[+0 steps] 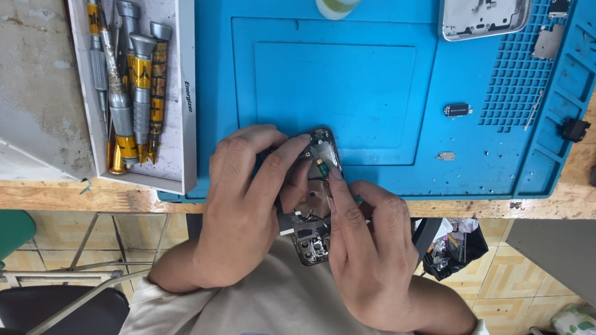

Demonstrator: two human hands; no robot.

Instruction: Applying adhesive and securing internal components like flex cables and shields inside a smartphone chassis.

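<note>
An opened phone point(313, 205) with bare circuit boards lies at the near edge of the blue work mat point(335, 80), partly over my lap. My left hand point(242, 198) grips its left side, fingers curled over the top corner. My right hand point(372, 248) rests on its right side, with the index fingertip pressing a small green and gold part point(322, 166) inside the phone. Much of the phone is hidden under both hands.
A white box point(180, 93) of several silver and gold screwdrivers sits at the left. A silver phone frame point(484, 18), a small black part point(457, 110) and loose screws lie on the mat's right side. The wooden table edge point(81, 195) runs below, with a black bag point(456, 245) underneath.
</note>
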